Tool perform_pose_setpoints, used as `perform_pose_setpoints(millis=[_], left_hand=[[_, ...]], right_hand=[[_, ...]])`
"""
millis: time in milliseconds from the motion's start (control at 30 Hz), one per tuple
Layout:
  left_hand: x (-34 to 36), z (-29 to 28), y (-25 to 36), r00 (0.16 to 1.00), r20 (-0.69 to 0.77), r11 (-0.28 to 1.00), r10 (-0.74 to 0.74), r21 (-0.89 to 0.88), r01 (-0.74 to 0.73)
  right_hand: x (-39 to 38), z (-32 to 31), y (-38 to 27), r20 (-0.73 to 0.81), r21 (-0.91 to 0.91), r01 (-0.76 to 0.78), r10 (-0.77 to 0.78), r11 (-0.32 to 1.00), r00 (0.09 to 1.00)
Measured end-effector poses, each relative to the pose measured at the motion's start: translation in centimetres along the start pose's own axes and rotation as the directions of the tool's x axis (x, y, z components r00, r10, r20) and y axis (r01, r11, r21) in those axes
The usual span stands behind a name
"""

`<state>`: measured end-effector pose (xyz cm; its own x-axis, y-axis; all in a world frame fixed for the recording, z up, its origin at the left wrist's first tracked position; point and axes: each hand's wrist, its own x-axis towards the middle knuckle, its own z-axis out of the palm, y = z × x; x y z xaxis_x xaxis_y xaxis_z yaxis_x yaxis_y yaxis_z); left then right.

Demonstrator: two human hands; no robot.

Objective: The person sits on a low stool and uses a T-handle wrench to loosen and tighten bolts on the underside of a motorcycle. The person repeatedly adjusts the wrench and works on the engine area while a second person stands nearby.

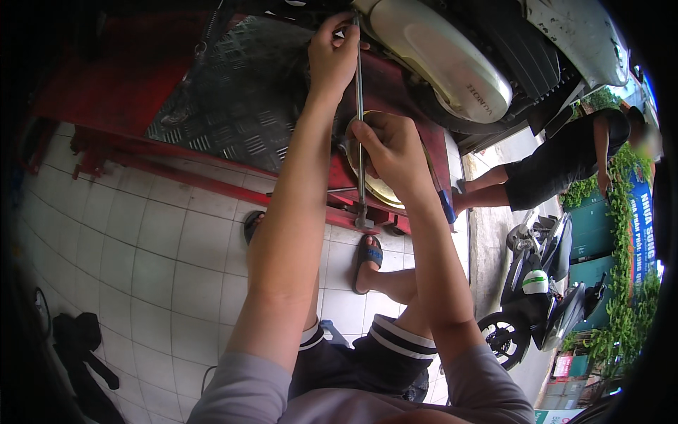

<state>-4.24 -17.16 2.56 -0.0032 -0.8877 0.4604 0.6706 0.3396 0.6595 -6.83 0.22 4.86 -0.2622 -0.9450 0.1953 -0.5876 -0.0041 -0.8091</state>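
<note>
A long, thin metal socket wrench [361, 166] runs from the underside of a scooter to the front edge of a red lift. Its near end has a short, thick head. My right hand [388, 145] is closed around the middle of the shaft, thumb on top. Higher up, my left hand [334, 56] is curled round the far end of the wrench, close beside the scooter's silver engine cover [438, 63]. What the far end touches is hidden in shadow. Beneath my right hand sits a round yellowish metal dish [385, 195], partly covered by the hand and wrench.
The red lift [169, 173] carries a dark checkered plate [233, 106]. A blue-handled tool [447, 205] lies at its right end. My sandalled feet rest on white tiles [148, 240]. At right, a person [565, 155] stands near parked motorbikes [537, 283]. Dark cloth-like items [81, 346] lie lower left.
</note>
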Motion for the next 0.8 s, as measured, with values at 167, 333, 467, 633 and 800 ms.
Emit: perform_pose_setpoints(millis=[167, 333, 467, 633, 800], left_hand=[[0.1, -0.2, -0.1, 1.0, 0.009, 0.999, -0.015, -0.036, 0.016], [0.6, -0.2, 0.3, 0.999, 0.012, 0.993, -0.052, -0.108, 0.053], [0.6, -0.4, 0.7, 0.994, 0.02, 0.984, -0.109, -0.138, 0.111], [-0.1, -1.0, 2.3, 0.973, 0.042, 0.973, -0.229, 0.026, 0.228], [-1.8, -6.4, 6.5, 0.573, 0.454, 0.727, -0.682, 0.344, 0.594]], right_hand=[[0.3, 0.2, -0.2, 0.025, 0.016, -0.01, 0.01, 1.0, 1.0], [0.4, 0.7, -1.2, 0.084, 0.213, -0.07, 0.053, 0.974, 0.995], [0.6, 0.7, -2.8, 0.129, 0.371, -0.146, 0.105, 0.917, 0.986], [1.7, 0.7, -4.1, 0.082, 0.613, -0.161, 0.141, 0.774, 0.987], [3.1, 0.5, -4.3, 0.211, 0.703, -0.208, 0.079, 0.68, 0.974]])
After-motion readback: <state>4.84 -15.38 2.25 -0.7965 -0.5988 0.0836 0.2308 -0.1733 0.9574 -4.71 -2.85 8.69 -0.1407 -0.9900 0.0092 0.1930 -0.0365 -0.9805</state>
